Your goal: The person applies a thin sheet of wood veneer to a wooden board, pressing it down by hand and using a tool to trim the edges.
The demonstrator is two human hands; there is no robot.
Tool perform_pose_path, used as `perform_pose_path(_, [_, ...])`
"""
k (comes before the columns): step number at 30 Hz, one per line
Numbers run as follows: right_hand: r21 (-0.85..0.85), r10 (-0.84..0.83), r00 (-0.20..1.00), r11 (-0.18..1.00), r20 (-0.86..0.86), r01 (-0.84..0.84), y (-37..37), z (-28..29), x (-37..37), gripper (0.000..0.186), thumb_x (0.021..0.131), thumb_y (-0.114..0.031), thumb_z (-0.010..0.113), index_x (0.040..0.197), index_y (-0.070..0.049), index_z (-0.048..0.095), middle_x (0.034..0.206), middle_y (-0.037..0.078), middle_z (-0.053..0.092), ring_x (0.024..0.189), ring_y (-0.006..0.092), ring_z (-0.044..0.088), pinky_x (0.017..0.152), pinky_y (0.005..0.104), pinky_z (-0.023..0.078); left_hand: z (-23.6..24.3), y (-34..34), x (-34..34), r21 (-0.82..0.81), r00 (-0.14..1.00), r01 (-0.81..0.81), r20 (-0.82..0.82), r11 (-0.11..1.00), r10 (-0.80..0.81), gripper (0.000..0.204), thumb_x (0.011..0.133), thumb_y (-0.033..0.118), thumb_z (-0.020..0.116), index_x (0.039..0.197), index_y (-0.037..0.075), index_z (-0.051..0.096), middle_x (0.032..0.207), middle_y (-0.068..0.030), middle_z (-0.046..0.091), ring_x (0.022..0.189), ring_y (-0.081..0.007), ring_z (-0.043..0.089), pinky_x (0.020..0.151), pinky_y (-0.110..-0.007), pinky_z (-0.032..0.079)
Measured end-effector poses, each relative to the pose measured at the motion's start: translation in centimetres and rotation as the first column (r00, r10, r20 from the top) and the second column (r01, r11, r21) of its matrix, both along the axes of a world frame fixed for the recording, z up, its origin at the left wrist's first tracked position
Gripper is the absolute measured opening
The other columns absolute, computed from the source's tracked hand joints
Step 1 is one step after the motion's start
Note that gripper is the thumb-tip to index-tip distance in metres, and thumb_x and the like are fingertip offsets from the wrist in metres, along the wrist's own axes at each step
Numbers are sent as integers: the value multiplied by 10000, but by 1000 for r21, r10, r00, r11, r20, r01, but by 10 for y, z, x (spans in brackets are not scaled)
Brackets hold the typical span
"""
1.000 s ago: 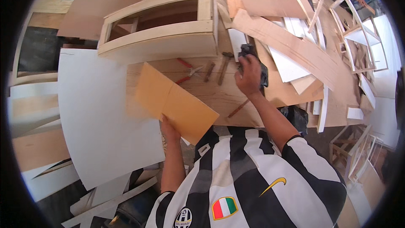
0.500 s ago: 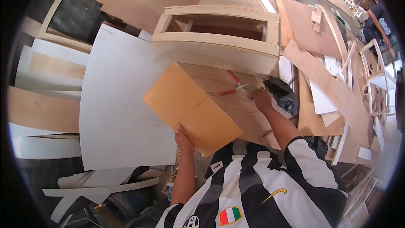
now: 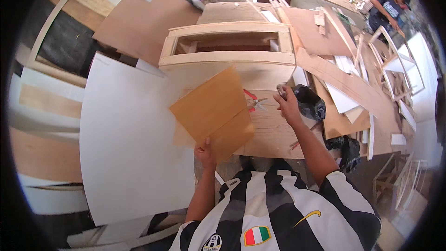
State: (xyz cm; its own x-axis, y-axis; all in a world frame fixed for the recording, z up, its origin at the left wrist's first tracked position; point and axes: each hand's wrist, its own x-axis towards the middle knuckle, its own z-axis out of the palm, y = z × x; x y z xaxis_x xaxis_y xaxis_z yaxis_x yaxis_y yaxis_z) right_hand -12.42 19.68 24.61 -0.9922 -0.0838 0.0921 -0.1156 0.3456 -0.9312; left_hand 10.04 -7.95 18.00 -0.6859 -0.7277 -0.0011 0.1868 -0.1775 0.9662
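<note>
Currently, step in hand: I judge it a two-sided handling step, my left fingers (image 3: pixel 200 150) steadying a tan panel (image 3: pixel 209 111), my right fingers (image 3: pixel 284 97) bearing a small dark piece (image 3: pixel 281 89), the two apart.
Next move: to my mind, it calls for a firm hold on the left, a light pinch on the right, and clear room at the panel's edges.
Work surface: a wooden surface (image 3: pixel 269 142) in front of me, partly covered by the panel.
White sheet: a broad white sheet (image 3: pixel 134 144) to my left, running in under the panel.
Cabinet: a pale wooden cabinet (image 3: pixel 227 72) across the far side, an oblong opening in its framed face; I touch none of it.
Tan panel: aslant in front of the cabinet, seemingly raised; blur hides whether another piece lies beneath.
Black bag: a crumpled black bag (image 3: pixel 310 104) just beside my right fingers.
Pliers: red-handled pliers (image 3: pixel 257 104) on the surface, spread apart, near the panel's right edge.
Left fingers: closed on the panel's near edge, thumb on top, the rest mostly hidden.
Right fingers: tips drawn in around the piece, above the surface.
Dark piece: too blurred for me to name.
</note>
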Motion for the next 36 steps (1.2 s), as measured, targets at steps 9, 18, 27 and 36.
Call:
perform_pose_path(9, [-423, 225, 933, 902, 280, -91, -4, 80, 16, 408, 953, -467, 704, 1090, -84, 684, 821, -44, 603, 698, 62, 525, 609, 248, 471, -34, 2, -27, -77, 966, 252, -35, 965, -255, 179, 887, 99, 789, 1030, 24, 712, 956, -5, 719, 859, -81, 626, 773, -260, 493])
perform_pose_path(18, [-588, 155, 966, 809, 205, -5, 56, 25, 54, 218, 999, -313, 682, 1006, -96, 669, 720, -49, 548, 583, 57, 460, 536, 255, 432, 38, 34, -35, -264, 795, 606, 233, 751, -560, 120, 887, 89, 753, 964, 0, 734, 899, -51, 735, 831, -89, 641, 757, -273, 507])
perform_pose_path(27, [-415, 145, 967, 909, 210, -46, 94, 41, 79, 230, 1004, -300, 672, 989, -72, 692, 747, -38, 579, 660, 61, 528, 592, 251, 463, 164, 110, -54, -295, 846, 526, 84, 798, -527, 184, 979, 115, 687, 1086, -31, 718, 966, -11, 715, 872, -72, 618, 777, -250, 500])
perform_pose_path(36, [-81, 7, 961, 996, -275, -30, 90, 129, 117, 192, 929, -133, 749, 1102, -54, 726, 898, 34, 660, 789, 77, 521, 732, 261, 478, 163, 143, -42, -359, 842, 519, 62, 776, -535, 147, 987, 71, 663, 1073, -33, 721, 929, 0, 691, 857, -61, 596, 781, -229, 478])
